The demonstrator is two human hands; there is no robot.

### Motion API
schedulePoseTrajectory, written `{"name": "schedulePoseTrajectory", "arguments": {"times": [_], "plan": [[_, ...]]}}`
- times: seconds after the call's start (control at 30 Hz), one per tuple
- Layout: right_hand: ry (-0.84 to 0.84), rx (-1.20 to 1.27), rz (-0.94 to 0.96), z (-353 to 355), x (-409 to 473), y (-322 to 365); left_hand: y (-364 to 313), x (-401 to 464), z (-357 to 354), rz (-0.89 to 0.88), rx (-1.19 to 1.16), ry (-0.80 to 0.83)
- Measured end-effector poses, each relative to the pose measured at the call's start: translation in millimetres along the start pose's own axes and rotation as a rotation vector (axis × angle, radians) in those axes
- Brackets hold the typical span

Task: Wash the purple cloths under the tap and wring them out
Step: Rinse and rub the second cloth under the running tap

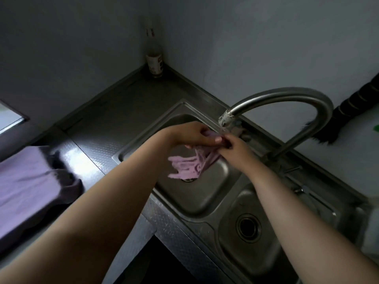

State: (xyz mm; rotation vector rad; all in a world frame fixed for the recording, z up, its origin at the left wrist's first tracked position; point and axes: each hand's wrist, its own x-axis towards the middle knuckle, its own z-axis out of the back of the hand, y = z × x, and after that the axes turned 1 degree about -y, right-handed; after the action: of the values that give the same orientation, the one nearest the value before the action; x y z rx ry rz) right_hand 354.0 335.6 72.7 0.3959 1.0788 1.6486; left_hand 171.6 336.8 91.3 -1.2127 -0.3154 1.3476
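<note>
Left hand (193,135): fingers curled, pinching the top edge of a purple cloth (189,166). Right hand (235,147): fingers closed on the same edge, just beside the left. Cloth: hangs bunched below both hands, over the far basin of a steel double sink (207,203), under the tap spout (226,118). More purple cloths (26,181): piled on the counter (92,128), left. Bottle (154,56): in the wall corner.

My left hand (192,135) and right hand (235,147) meet over the far basin of the sink (131,154), under the tap (287,97), pinching a cloth (190,166) that hangs down. More cloths (26,181) lie on the counter (114,111) left. A bottle (154,60) stands in the far corner.
</note>
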Motion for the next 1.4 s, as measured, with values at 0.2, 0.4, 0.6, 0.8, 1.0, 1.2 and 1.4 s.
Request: {"name": "schedulePoseTrajectory", "arguments": {"times": [0.2, 0.4, 0.6, 0.8, 1.0, 1.2, 1.4], "plan": [[0.092, -0.146, 0.010, 4.9, -2.2, 25.6, -6.1, -0.3, -2.2, -0.092, 0.028, -0.075], [-0.010, -0.019, -0.026, 12.1, -4.7, 40.2, 5.0, -2.8, -10.2, 0.010, -0.471, -0.154], [-0.018, 0.675, -0.160, 17.8, -9.2, 44.6, 16.2, 5.5, -38.0, -0.023, -0.784, 0.119], [-0.059, 1.011, -0.251, 24.6, -7.9, 22.0, 39.3, -3.4, -48.2, 0.079, -0.626, 0.323], [-0.211, 1.114, -0.382, 29.6, -5.5, 0.5, 59.4, -12.8, -48.8, 0.273, -0.408, 0.377], [-0.286, 0.902, -0.375, 39.9, 1.7, -8.8, 83.8, -21.0, -48.0, 0.370, -0.547, 0.509], [-0.277, 0.363, -0.321, 44.0, 8.7, -13.4, 96.6, -27.5, -45.2, 0.399, -0.590, 0.591]]}}
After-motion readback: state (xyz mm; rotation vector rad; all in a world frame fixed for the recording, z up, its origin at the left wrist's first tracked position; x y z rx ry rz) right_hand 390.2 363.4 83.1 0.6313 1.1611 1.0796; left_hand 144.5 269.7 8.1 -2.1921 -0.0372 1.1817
